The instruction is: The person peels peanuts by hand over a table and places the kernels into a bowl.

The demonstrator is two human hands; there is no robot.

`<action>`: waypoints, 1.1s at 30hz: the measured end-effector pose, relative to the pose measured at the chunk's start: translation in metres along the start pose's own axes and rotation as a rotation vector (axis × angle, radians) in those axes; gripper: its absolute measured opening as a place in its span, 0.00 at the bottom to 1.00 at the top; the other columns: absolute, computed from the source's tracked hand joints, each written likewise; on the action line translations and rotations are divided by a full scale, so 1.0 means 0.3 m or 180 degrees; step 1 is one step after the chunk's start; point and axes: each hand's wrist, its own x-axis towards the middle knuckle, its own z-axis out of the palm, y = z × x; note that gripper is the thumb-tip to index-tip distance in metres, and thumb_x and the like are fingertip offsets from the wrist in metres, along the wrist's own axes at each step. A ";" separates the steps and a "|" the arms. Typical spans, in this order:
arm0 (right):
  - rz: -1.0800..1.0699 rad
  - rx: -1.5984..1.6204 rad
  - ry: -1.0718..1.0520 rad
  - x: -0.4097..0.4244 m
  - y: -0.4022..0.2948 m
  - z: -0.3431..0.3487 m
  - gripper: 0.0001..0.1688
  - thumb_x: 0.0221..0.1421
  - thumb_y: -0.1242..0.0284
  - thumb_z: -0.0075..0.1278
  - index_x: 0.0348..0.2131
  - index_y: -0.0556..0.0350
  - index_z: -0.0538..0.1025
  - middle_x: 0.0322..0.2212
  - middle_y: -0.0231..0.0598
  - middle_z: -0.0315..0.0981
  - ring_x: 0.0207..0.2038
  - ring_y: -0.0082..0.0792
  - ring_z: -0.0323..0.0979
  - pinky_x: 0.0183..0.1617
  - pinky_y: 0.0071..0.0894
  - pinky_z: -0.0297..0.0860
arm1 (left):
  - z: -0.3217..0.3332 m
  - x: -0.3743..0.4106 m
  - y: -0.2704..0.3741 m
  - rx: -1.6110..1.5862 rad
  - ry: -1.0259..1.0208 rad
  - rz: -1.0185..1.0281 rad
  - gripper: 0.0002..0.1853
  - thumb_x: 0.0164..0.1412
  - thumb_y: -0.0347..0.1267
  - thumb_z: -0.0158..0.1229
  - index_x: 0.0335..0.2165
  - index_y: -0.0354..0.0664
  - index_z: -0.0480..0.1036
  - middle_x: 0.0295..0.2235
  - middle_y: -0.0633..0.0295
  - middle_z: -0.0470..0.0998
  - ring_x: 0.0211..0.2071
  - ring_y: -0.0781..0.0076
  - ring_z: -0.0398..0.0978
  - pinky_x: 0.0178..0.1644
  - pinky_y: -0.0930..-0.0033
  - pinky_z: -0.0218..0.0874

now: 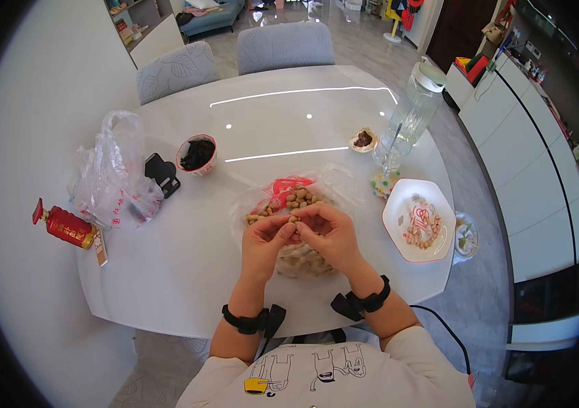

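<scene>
Above an open plastic bag (343, 186) of unshelled peanuts (302, 198), my two hands meet at the fingertips. Between them is one peanut (294, 219), pinched by the thumb and fingers of my left hand (264, 239) and of my right hand (333, 234). Whether its shell is cracked is too small to tell. More peanuts show through the clear bag below my wrists. To the right, a white red-rimmed plate (394, 217) carries shelled peanut kernels (422, 237) and a few bits of skin. Both wrists wear black straps with small devices.
At left stand a red bottle (69, 227), a clear plastic bag (111, 178), a black phone-like object (162, 175) and a bowl of dark pieces (197, 154). At right are a tall water pitcher (417, 104), a glass (390, 153) and a small dish-like shell (363, 139). A bin (466, 237) stands beside the table.
</scene>
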 end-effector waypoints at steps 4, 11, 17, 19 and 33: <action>0.0115 0.0193 -0.0078 0.001 0.015 -0.012 0.09 0.53 0.82 0.51 0.37 0.64 0.74 0.30 0.31 0.73 0.33 0.18 0.72 0.35 0.16 0.69 | 0.016 -0.005 0.004 0.0160 -0.0055 0.0222 0.09 0.60 0.28 0.55 0.37 0.32 0.72 0.28 0.63 0.76 0.27 0.78 0.73 0.33 0.76 0.70; 0.0390 0.0631 -0.0071 -0.003 0.008 -0.004 0.02 0.53 0.83 0.49 0.30 0.62 0.71 0.24 0.33 0.73 0.24 0.21 0.72 0.29 0.19 0.70 | 0.023 -0.007 -0.027 0.0136 -0.0096 0.0256 0.06 0.62 0.27 0.52 0.34 0.34 0.71 0.24 0.67 0.72 0.22 0.84 0.67 0.26 0.79 0.63; 0.0234 0.0711 0.0501 -0.013 0.057 0.060 0.04 0.53 0.82 0.50 0.30 0.59 0.70 0.23 0.29 0.71 0.24 0.16 0.71 0.27 0.15 0.69 | 0.048 -0.011 -0.042 -0.0239 0.0243 0.0187 0.07 0.64 0.31 0.50 0.35 0.37 0.71 0.24 0.69 0.71 0.23 0.85 0.66 0.25 0.81 0.59; 0.0118 0.0460 0.0634 -0.013 0.046 0.082 0.05 0.52 0.81 0.52 0.29 0.58 0.70 0.22 0.27 0.70 0.23 0.14 0.69 0.27 0.15 0.67 | 0.045 -0.006 -0.047 -0.0581 0.0390 0.0038 0.08 0.64 0.32 0.49 0.35 0.37 0.70 0.25 0.70 0.71 0.24 0.86 0.66 0.24 0.82 0.57; 0.0632 0.1239 0.0266 0.001 0.108 0.049 0.11 0.59 0.76 0.44 0.42 0.64 0.70 0.39 0.39 0.70 0.40 0.28 0.71 0.45 0.23 0.70 | -0.009 0.016 -0.001 0.2465 0.0684 0.1442 0.07 0.58 0.29 0.55 0.34 0.36 0.73 0.29 0.62 0.75 0.27 0.70 0.73 0.31 0.73 0.64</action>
